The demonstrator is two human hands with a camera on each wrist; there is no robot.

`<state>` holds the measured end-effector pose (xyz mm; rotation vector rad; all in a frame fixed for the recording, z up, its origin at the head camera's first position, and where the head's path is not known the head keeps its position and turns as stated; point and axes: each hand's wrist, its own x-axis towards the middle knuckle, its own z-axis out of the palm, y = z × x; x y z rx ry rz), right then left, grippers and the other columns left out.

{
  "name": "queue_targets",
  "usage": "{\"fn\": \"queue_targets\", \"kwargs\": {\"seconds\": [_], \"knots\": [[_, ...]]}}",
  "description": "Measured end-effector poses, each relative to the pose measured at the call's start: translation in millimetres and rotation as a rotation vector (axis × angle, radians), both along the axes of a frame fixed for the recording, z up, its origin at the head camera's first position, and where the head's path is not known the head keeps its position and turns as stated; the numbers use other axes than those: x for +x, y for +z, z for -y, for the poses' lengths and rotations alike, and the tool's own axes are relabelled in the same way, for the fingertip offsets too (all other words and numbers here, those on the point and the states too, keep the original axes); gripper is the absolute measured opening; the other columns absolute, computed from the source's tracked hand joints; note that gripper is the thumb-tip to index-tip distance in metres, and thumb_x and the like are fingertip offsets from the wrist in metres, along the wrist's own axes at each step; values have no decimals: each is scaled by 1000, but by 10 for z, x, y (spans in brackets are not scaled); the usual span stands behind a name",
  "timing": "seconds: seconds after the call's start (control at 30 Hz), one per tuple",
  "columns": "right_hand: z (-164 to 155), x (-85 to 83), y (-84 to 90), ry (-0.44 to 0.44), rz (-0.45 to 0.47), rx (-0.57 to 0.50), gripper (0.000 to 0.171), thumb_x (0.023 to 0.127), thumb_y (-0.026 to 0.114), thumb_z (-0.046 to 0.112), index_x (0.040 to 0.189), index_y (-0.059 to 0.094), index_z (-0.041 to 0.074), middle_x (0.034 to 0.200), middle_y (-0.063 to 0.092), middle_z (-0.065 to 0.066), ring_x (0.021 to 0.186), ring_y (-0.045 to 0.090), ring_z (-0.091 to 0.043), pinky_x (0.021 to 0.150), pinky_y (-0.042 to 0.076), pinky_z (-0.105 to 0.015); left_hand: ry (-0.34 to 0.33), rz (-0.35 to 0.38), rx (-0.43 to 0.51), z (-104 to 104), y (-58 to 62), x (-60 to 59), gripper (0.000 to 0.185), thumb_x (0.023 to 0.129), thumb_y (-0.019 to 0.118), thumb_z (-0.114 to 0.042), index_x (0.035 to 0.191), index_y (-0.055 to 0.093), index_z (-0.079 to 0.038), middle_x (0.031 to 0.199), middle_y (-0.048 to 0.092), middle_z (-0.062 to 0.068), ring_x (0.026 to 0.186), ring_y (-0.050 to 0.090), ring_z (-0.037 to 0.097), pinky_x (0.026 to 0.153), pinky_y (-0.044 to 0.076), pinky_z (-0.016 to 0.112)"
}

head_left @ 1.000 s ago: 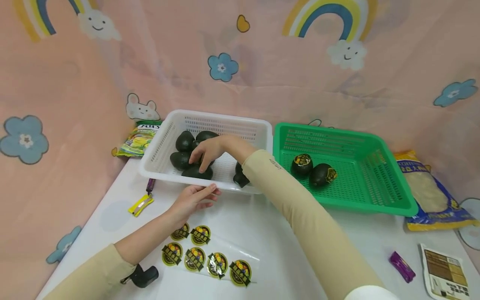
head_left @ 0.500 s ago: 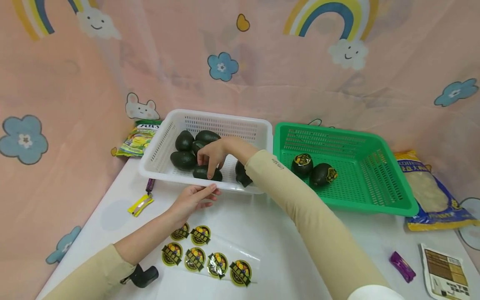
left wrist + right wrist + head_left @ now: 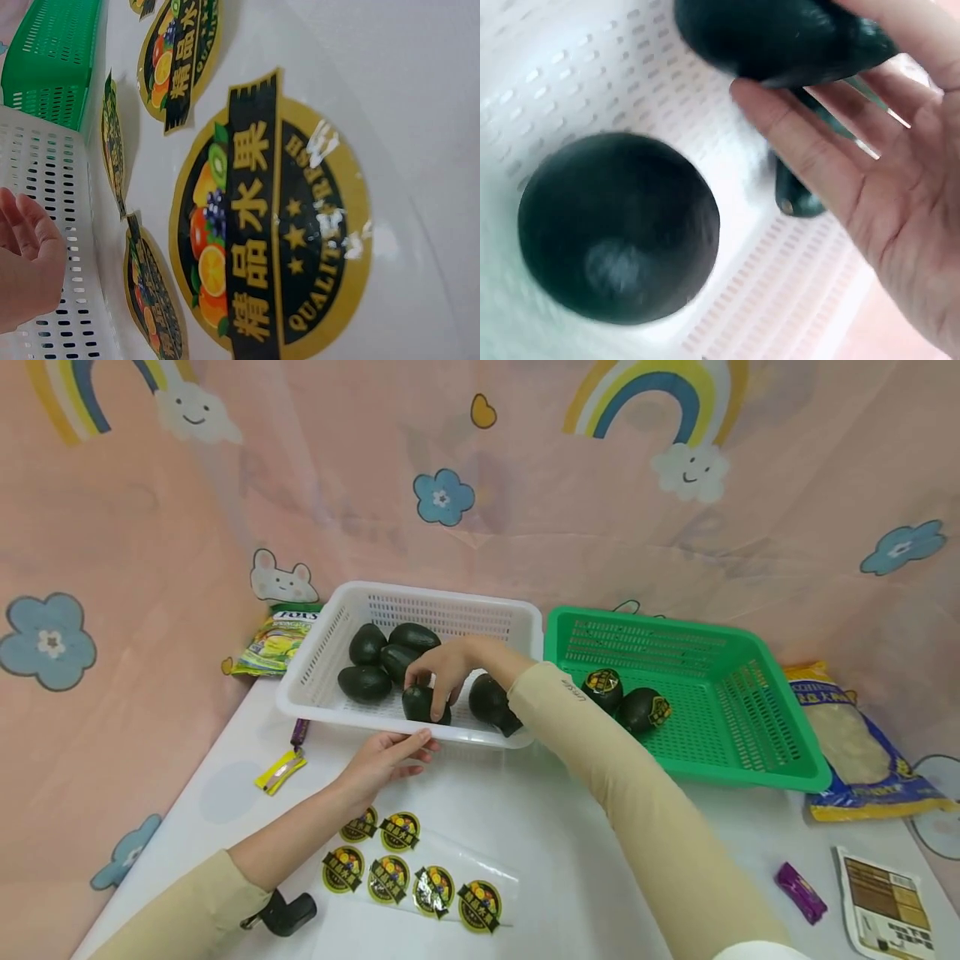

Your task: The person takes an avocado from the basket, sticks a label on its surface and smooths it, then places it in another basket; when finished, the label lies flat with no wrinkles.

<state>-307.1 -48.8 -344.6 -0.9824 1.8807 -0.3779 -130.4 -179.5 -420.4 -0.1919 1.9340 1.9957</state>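
In the head view, my right hand (image 3: 442, 668) reaches into the white basket (image 3: 300, 706) and holds a dark green avocado (image 3: 417, 702) between thumb and fingers. The right wrist view shows that avocado (image 3: 780, 37) at the top, against my fingers (image 3: 802, 139), with another avocado (image 3: 619, 229) below it. Several more avocados (image 3: 365, 683) lie at the basket's left, and one dark avocado (image 3: 489, 700) lies to the right of my hand. My left hand (image 3: 386, 758) touches the basket's front rim, its fingers loosely bent and holding nothing.
Round fruit stickers (image 3: 388, 878) lie on a clear sheet in front. Right of the white basket, a green basket (image 3: 780, 768) holds two stickered avocados (image 3: 642, 710). Snack bags (image 3: 279, 639) stand at both sides; wrapped sweets (image 3: 800, 893) and a flat packet (image 3: 885, 902) lie about.
My right hand has moved right within the white basket, and the avocado at its fingers has shifted right with it and turned. The left hand stays at the rim.
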Motion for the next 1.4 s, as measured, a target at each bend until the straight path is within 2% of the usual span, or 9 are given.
{"fn": "queue_targets", "kwargs": {"seconds": [0.17, 0.27, 0.37, 0.53, 0.67, 0.77, 0.97, 1.2, 1.4], "knots": [[-322, 5, 153, -74, 62, -173, 64, 81, 80, 15, 133, 43, 13, 135, 40, -9, 114, 55, -25, 86, 54, -33, -9, -5, -2, -14, -1, 5, 44, 97, 60, -38, 113, 67, 3, 109, 69, 9, 94, 61, 14, 90, 51, 32], [-598, 37, 273, -44, 16, -280, 68, 83, 77, 23, 140, 41, 17, 143, 39, -2, 128, 45, -20, 102, 43, -36, -10, -12, -4, -13, -3, 8, 45, 98, 59, -37, 115, 65, 4, 110, 69, 10, 94, 61, 14, 90, 51, 32], [-934, 139, 345, -16, -56, -388, 68, 84, 75, 28, 144, 43, 19, 145, 41, 7, 132, 38, -13, 107, 36, -39, -7, -19, -3, -10, -4, 9, 45, 98, 59, -37, 115, 65, 5, 109, 69, 9, 96, 61, 16, 91, 51, 34], [-1570, 506, 299, -127, 15, -563, 61, 85, 75, 16, 140, 49, 15, 140, 48, -1, 119, 50, -23, 92, 48, -43, 3, -25, -5, -17, -15, 12, 46, 97, 60, -39, 115, 65, 3, 112, 68, 12, 101, 61, 21, 94, 50, 38], [-2005, 919, 176, -259, 52, -664, 59, 83, 75, 7, 136, 48, 12, 133, 50, -8, 116, 50, -31, 88, 51, -46, 13, -26, -14, -22, -24, 15, 48, 96, 61, -41, 116, 64, 2, 115, 66, 14, 103, 60, 23, 94, 50, 37], [-2249, 1231, 19, -301, 17, -684, 58, 82, 75, 7, 132, 47, 12, 129, 52, -8, 117, 50, -30, 91, 50, -45, 16, -32, -20, -28, -26, 20, 49, 96, 61, -42, 117, 63, 3, 114, 67, 12, 102, 60, 21, 94, 50, 37], [-2453, 1701, -418, -335, -83, -579, 66, 81, 78, 20, 138, 44, 24, 135, 51, 1, 120, 49, -22, 94, 46, -40, 26, -26, -8, -48, -25, 31, 50, 95, 62, -43, 117, 63, 2, 112, 68, 9, 98, 61, 17, 93, 50, 37], [-2311, 1789, -885, -463, -220, -527, 69, 78, 82, 31, 139, 49, 29, 131, 52, 14, 114, 52, -14, 92, 45, -39, 37, -15, 3, -49, -9, 32, 50, 94, 63, -44, 116, 64, 1, 111, 68, 7, 102, 60, 20, 93, 50, 35], [-2202, 1706, -1034, -443, -220, -571, 70, 81, 80, 34, 142, 46, 29, 139, 49, 10, 126, 46, -16, 101, 40, -46, 37, -11, 15, -64, 2, 29, 51, 94, 63, -43, 117, 63, 2, 112, 68, 8, 105, 60, 23, 93, 50, 34]]}}
